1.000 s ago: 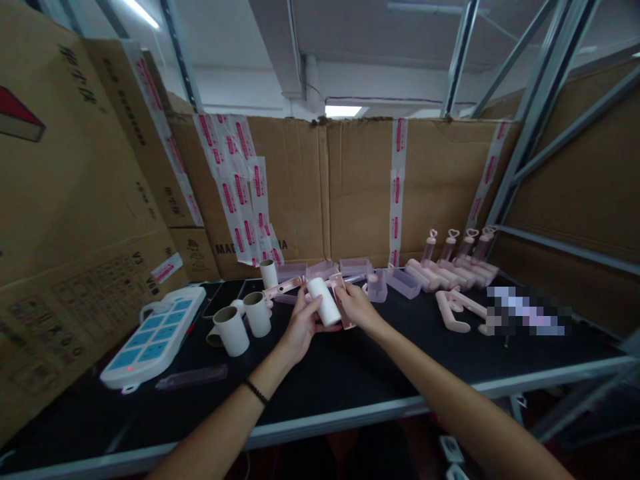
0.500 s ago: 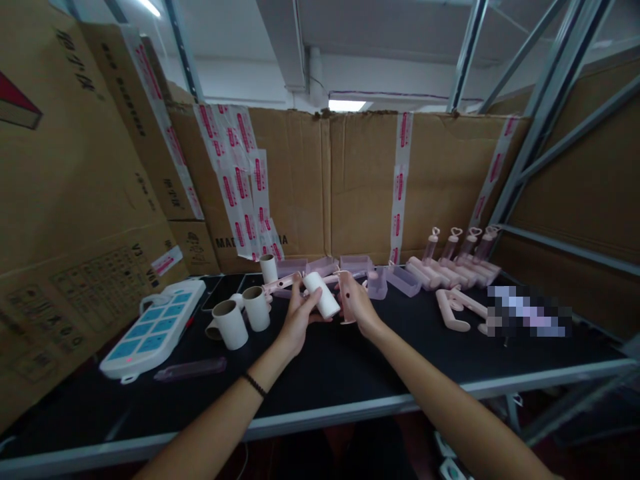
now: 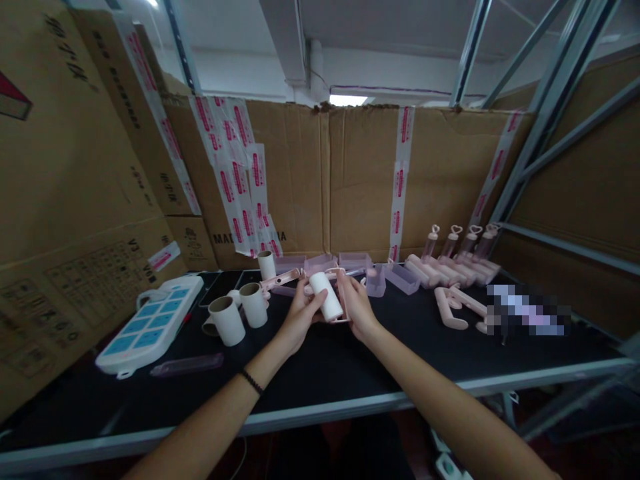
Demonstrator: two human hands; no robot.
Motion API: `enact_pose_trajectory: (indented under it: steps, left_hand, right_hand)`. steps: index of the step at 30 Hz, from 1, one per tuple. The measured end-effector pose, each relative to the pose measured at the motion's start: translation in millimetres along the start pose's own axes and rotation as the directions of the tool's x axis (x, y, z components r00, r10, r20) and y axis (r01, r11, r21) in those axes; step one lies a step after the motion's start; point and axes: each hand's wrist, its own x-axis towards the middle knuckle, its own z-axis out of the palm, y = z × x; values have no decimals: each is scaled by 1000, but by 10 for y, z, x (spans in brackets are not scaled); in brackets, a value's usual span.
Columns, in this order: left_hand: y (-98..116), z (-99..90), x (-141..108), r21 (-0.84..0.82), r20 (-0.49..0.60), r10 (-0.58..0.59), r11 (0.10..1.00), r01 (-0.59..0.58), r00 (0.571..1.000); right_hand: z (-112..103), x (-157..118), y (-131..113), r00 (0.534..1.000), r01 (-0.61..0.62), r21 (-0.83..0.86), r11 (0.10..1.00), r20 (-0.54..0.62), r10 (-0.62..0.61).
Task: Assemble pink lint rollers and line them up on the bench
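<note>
My left hand (image 3: 300,319) is wrapped round a white lint roll (image 3: 326,297), which tilts with its lower end toward me. My right hand (image 3: 361,308) grips a pink lint roller frame (image 3: 342,312) against the right side of the roll. Parts of the frame are hidden behind the roll and my fingers, and I cannot tell whether the roll sits fully in it. Just left of my left hand lies another pink plastic part (image 3: 280,281). Further left, white rolls with cardboard cores (image 3: 227,321) stand upright on the black table.
Translucent purple covers (image 3: 403,279) lie along the back. Pink rollers with heart-shaped loops (image 3: 440,270) are lined up at the right, with pink parts (image 3: 453,313) before them. A power strip (image 3: 150,327) and a purple cover (image 3: 187,365) lie left. Cardboard walls (image 3: 360,187) enclose the table.
The pink frame in my right hand has come left, right up to the white lint roll. The gap between them has closed. My left hand still holds the roll.
</note>
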Motion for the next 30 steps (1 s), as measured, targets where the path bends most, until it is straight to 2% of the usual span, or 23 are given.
enact_pose_trajectory:
  steps: [12,16,21,26,30]
  left_hand:
    - [28,13,-30,78,115,-25,997,16,993]
    - [41,24,-66,105,152,-31,994,15,988]
    - [26,20,-72,201,78,87,974,-101,993]
    - [49,11,-40,311,32,234,921,-232,972]
    - [53,36,-10,323,44,268,908,-267,963]
  right_hand:
    - [-27,-35,72,991,113,-135,984,-58,-122]
    - [-8,-67,54,989,137,-141,980,-43,-145]
    - [42,-106,35,984,176,-115,978,5,-177]
    - [48,-108,21,983,184,-137,973,41,-180]
    - [14,-91,15,976,216,-210,953,44,-212]
